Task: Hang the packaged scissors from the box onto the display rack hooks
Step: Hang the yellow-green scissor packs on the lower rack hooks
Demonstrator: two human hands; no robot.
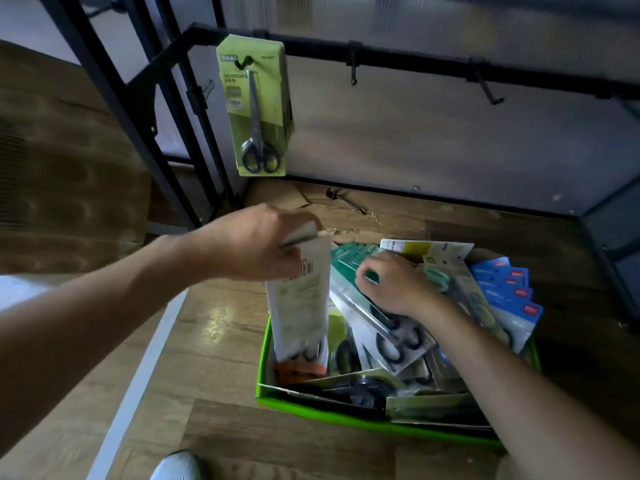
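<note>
Nearest the viewer, the pale toe of a shoe [176, 465] rests on glossy wood-plank flooring [214, 341]. Just beyond it sits a bright green cardboard box [311, 408], crammed with packaged scissors lying at loose angles. The person's left hand [256, 244] is closed on the top of one white-backed scissors pack [299, 299], pinching it upright with the barcode side facing the viewer and its lower end down in the box, probably so the hang hole stays uppermost for the hook. The right hand [391, 282] is down among the packs, fingers bent over the top edge of a teal-carded pack [349, 261] and apparently gripping it, likely to steady the pile or pick the next one. Blue-carded packs [505, 289] fan along the box's far right side. Behind the box, a loose black hook [346, 200] lies on flattened cardboard [277, 195]. Farther back stands the black display rack [415, 60], backed by a translucent ribbed panel [415, 140]. A bunch of green-carded scissors [256, 109] hangs at its left end, while two hooks [353, 69] to the right are bare.
</note>
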